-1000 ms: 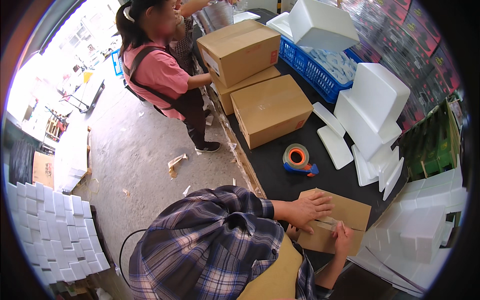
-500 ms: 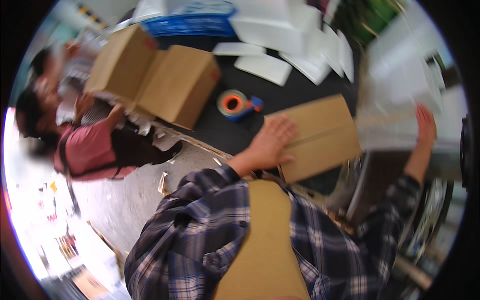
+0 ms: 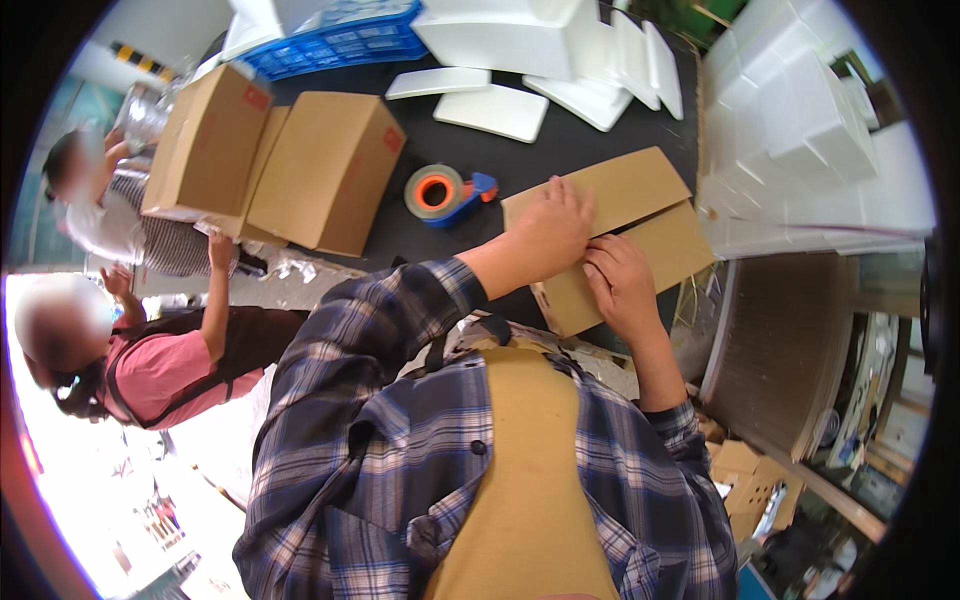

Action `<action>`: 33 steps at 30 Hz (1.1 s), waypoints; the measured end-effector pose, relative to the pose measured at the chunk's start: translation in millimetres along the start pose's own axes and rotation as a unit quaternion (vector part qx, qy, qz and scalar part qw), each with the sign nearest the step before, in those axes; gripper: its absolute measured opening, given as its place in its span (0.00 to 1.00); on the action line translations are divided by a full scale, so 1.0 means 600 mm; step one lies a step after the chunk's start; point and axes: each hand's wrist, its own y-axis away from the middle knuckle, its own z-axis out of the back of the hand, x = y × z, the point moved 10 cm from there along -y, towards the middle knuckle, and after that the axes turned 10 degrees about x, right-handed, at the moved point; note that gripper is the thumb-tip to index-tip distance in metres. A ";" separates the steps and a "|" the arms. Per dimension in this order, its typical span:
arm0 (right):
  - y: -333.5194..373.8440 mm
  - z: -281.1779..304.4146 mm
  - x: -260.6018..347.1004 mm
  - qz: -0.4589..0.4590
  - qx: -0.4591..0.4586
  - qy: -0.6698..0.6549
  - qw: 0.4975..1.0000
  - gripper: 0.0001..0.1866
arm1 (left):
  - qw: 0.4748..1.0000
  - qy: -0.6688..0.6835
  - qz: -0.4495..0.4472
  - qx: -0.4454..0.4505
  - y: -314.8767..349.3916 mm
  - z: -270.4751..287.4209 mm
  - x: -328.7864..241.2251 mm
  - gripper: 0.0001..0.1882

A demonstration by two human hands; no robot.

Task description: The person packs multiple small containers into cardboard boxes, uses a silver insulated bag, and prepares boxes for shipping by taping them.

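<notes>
A person is leaning over a dark surface (image 3: 580,150) and working at a cardboard carton (image 3: 665,245), which is lying in front of them, to the right of a blue-and-orange tape dispenser (image 3: 460,203). The left hand (image 3: 556,222) is resting on the far flap (image 3: 630,190), while the right hand (image 3: 622,278) is meeting it at the seam; whether either grip is pinching cardboard or merely touching it, one cannot tell. The flaps are lying folded in, yet a dark gap is showing between them toward the right end and no tape is visibly bridging it, so the carton is apparently remaining unsealed there. Compared with half a second ago, the right hand is no longer reaching out to the right but is touching the carton, and the gap is looking wider
</notes>
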 end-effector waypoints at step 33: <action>0.236 -0.021 -0.209 -0.435 0.015 -0.084 0.897 0.41 | 0.891 0.348 0.239 -0.169 0.230 -0.112 0.197 0.26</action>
